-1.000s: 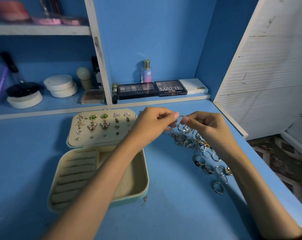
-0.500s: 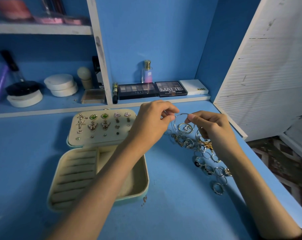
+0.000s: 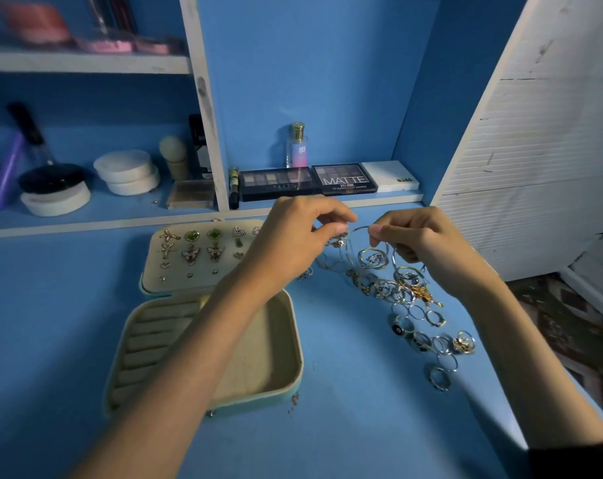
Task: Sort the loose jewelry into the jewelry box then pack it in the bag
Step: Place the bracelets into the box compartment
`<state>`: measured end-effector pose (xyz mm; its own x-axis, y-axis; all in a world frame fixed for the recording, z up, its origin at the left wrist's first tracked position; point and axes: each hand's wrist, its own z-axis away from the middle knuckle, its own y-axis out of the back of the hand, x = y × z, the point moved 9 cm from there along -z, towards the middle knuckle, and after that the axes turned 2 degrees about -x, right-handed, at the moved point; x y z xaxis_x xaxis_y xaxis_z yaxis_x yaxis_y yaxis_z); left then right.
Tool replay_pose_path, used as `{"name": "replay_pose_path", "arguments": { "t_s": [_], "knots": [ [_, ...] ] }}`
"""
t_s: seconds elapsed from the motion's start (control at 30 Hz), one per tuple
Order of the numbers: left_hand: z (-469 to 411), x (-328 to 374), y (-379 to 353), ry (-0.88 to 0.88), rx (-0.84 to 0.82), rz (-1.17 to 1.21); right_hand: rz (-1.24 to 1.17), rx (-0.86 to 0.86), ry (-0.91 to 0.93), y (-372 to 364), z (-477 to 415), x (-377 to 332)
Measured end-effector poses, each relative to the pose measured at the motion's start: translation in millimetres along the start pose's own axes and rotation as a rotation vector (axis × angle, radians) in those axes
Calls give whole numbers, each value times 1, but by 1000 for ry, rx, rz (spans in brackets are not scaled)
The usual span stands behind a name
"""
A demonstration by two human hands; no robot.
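Near the centre of the frame, the left hand (image 3: 293, 236) and the right hand (image 3: 428, 243) are holding a thin silver wire hoop (image 3: 360, 228) between them. Each is pinching one side of it between thumb and forefinger, with the remaining fingers curling inward. The hoop is hanging just above the far end of a loose pile of silver and gold rings and chains (image 3: 407, 292), which is lying on the blue tabletop (image 3: 362, 409) right of centre. The open pale-green, beige-lined jewelry box (image 3: 297, 344) is sitting at lower left beneath the left forearm (its flat lid (image 3: 203, 283), just behind, is carrying rows of small earrings (image 3: 191, 254)).
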<state>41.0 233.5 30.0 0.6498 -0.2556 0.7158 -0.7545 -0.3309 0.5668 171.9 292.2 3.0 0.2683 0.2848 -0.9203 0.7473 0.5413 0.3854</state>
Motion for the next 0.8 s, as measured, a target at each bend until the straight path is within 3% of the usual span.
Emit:
{"name": "replay_pose_path", "arguments": {
  "t_s": [0.17,0.33,0.43,0.57,0.8],
  "knots": [
    [-6,-19,-1,114,-30,121,-143,-61,0,-13,-13,-7],
    [9,-42,0,251,55,127,-279,119,-35,-16,-22,2],
    [19,-50,4,359,136,327,-285,223,-38,-13,-22,8],
    [25,-43,-11,447,25,483,-313,285,-28,-13,-20,12],
    [26,-47,-17,474,38,447,-302,317,3,-12,-16,8]
  ]
}}
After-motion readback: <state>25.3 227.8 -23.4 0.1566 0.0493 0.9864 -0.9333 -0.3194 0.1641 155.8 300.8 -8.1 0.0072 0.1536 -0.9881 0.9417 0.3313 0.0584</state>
